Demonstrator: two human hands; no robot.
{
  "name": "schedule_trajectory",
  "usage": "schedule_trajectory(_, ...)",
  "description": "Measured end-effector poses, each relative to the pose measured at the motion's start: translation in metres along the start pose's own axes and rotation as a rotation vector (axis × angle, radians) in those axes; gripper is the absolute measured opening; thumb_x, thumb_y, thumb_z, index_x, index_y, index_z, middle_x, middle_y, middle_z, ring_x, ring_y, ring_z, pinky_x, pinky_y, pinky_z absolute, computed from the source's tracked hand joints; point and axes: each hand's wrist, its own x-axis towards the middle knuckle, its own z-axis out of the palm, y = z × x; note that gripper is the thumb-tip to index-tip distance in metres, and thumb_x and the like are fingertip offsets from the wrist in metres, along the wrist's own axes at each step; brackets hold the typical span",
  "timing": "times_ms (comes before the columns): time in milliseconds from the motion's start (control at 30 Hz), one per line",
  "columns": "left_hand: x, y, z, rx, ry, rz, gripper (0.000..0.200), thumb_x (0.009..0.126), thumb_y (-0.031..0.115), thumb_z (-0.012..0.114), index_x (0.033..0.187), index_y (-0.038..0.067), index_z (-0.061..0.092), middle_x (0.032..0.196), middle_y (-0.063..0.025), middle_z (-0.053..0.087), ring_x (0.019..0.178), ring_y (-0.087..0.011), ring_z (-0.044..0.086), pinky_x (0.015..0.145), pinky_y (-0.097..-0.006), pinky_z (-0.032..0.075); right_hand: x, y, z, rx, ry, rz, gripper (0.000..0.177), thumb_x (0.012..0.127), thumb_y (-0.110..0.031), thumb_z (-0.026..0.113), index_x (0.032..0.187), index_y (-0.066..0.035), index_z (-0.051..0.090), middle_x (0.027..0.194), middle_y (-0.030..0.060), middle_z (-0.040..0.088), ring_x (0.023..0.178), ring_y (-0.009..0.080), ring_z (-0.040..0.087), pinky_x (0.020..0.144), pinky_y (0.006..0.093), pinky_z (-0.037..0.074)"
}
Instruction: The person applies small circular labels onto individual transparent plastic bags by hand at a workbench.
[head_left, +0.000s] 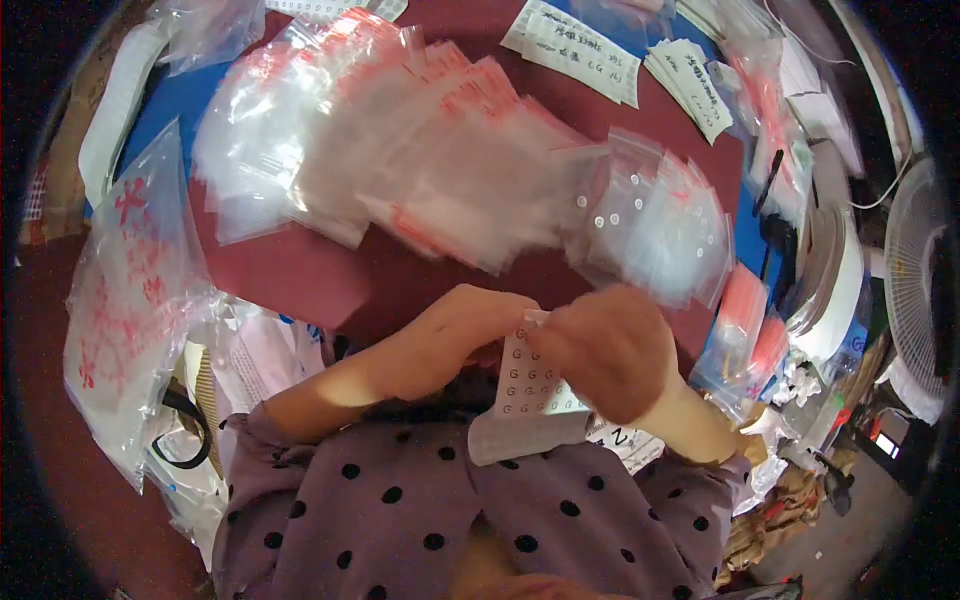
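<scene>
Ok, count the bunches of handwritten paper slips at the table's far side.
2: a wider bunch beyond the plastic bags, and a narrower bunch just to its right. Others may be hidden.

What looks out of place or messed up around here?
Mostly the crumpled brown paper at lower right: it looks like discarded wrapping, unlike the flat clear bags fanned across the table. I see no spill.

Illumination is moderate and uneven; the source is outside the view. Specular glare whitens the clear bags (265, 135). Shadow dims the left hand (450, 335) and the right hand (612, 350), the latter blurred. Wide-angle distortion bends the periphery; corners are black.
</scene>
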Motion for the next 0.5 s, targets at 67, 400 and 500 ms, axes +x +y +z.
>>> schedule_trajectory(67,0.001,0.000,-0.002,-0.087,0.029,-0.081,0.027,0.093,0.022,0.041,0.089,-0.003,0.053,0.072,-0.0003,0.050,0.065,-0.0064,0.042,0.057,-0.0224,0.035,0.002,0.009,-0.007,0.447,-0.023,0.387,0.019,0.067,0.000,0.064,0.086,0.000,0.060,0.082,0.0096,0.058,0.074,0.0231,0.057,0.061,0.0334,0.046)
schedule_trajectory(400,0.007,-0.007,-0.007,0.088,0.203,0.250,0.025,0.093,0.017,0.041,0.090,-0.004,0.055,0.073,-0.0061,0.054,0.068,-0.0121,0.047,0.060,-0.0256,0.039,0.018,0.012,0.000,-0.237,-0.078,-0.028,0.031,0.057,-0.017,0.066,0.086,-0.007,0.064,0.082,0.0050,0.059,0.076,0.0250,0.057,0.065,0.0350,0.044)
schedule_trajectory(500,0.004,-0.001,-0.010,0.388,0.221,0.273,0.018,0.088,0.012,0.044,0.086,-0.003,0.055,0.077,-0.0084,0.055,0.071,-0.0188,0.051,0.063,-0.0275,0.040,0.011,0.020,0.004,0.112,-0.014,0.041,0.024,0.061,-0.013,0.066,0.084,-0.006,0.064,0.083,0.0070,0.061,0.077,0.0249,0.058,0.066,0.0355,0.045)
